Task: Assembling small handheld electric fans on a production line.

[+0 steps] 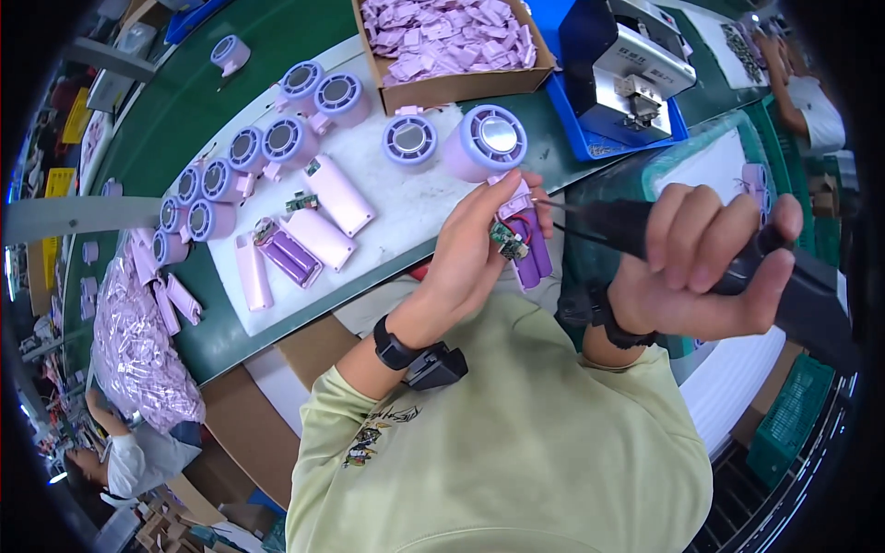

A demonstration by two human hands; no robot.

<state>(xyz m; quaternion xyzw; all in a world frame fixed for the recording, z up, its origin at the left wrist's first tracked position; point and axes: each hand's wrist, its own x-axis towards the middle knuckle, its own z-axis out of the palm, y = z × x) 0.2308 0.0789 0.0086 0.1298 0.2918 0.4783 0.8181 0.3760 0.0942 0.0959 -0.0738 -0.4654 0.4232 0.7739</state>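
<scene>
My left hand (461,249) is closed around the neck of a lilac handheld fan (461,152), whose round head points away from me. Its handle is uncovered: two purple battery cells (530,263), a green circuit board (509,241) and red wires show. My right hand (705,267) grips a black electric screwdriver (613,224), its thin bit reaching toward the fan's neck. Whether the tip touches a screw is too small to tell. Left of the held fan, another fan head (409,138) lies on the white mat (406,207).
Several lilac fans (288,140) lie in a row on the mat, near loose handle covers (339,195). A cardboard box (461,89) of lilac parts stands at the back, beside a metal-and-black machine (627,74) in a blue tray (678,120). A plastic bag (138,341) of parts hangs left.
</scene>
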